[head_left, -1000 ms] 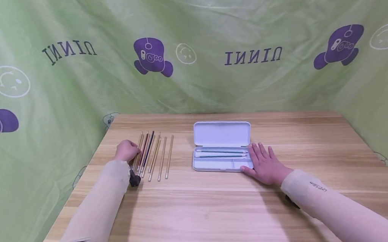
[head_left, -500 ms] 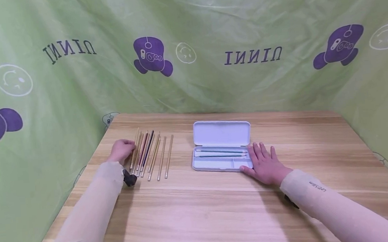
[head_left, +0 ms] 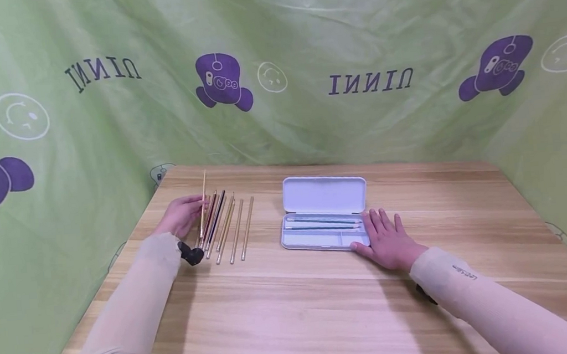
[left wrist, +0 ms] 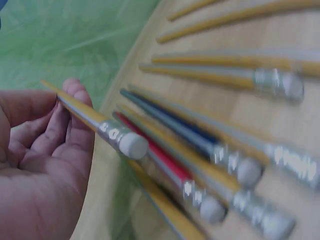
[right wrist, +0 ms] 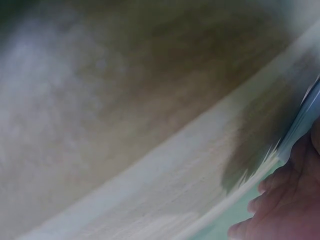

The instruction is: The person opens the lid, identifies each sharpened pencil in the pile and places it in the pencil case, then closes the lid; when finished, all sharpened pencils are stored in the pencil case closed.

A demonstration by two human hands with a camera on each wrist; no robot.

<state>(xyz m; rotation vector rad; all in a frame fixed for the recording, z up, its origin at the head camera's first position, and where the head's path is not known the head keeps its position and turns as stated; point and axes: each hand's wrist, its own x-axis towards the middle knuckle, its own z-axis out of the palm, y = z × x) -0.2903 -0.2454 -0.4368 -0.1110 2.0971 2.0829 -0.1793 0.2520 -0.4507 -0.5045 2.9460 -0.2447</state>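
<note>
Between thumb and fingers my left hand [head_left: 180, 215] pinches a yellow pencil [left wrist: 82, 110], lifted over the others, its white eraser end toward the wrist camera. Under and beside it lies a row of loose pencils: a red one [left wrist: 155, 152], a dark blue one [left wrist: 192, 131] and several yellow ones, erasers toward me. My right hand [head_left: 387, 242] lies with fingers spread against the right end of an open white pencil case [head_left: 313, 243]. Two green pencils [head_left: 323, 228] rest in its long compartment. The right wrist view is blurred, with the hand [right wrist: 285, 205] at its edge.
The wooden table [head_left: 284, 310] carries everything. The case's lid [head_left: 325, 194] stands raised at the back. A green printed curtain [head_left: 299, 125] hangs behind and at both sides. Two yellow pencils [head_left: 247, 228] lie a little apart, on the row's right side.
My left hand first shifted left, then back right, raising a yellow pencil out of the row and tilting it up. My right hand and the case have stayed put.
</note>
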